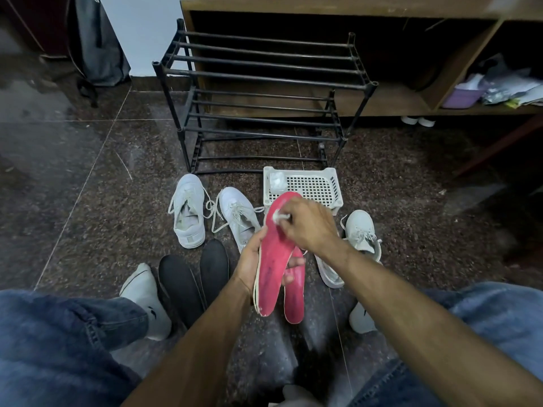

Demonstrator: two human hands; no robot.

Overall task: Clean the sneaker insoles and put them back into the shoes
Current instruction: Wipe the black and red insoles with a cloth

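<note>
Basket (pixel 304 183) before rack (pixel 261 98); two sneakers (pixel 189 212) left.

We are noting: pink insole (pixel 273 259), black insoles (pixel 194 283), white sneakers (pixel 188 212), white perforated basket (pixel 311 186), black rack (pixel 264 92), speckled brown floor (pixel 117 201).

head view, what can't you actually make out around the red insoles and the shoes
- Second red insole: head view, upper part hidden behind the held red insole and left hand.
- White wipe: mostly covered by right hand.
- Fourth sneaker: right forearm covers most.
- Basket contents: too small.
</note>
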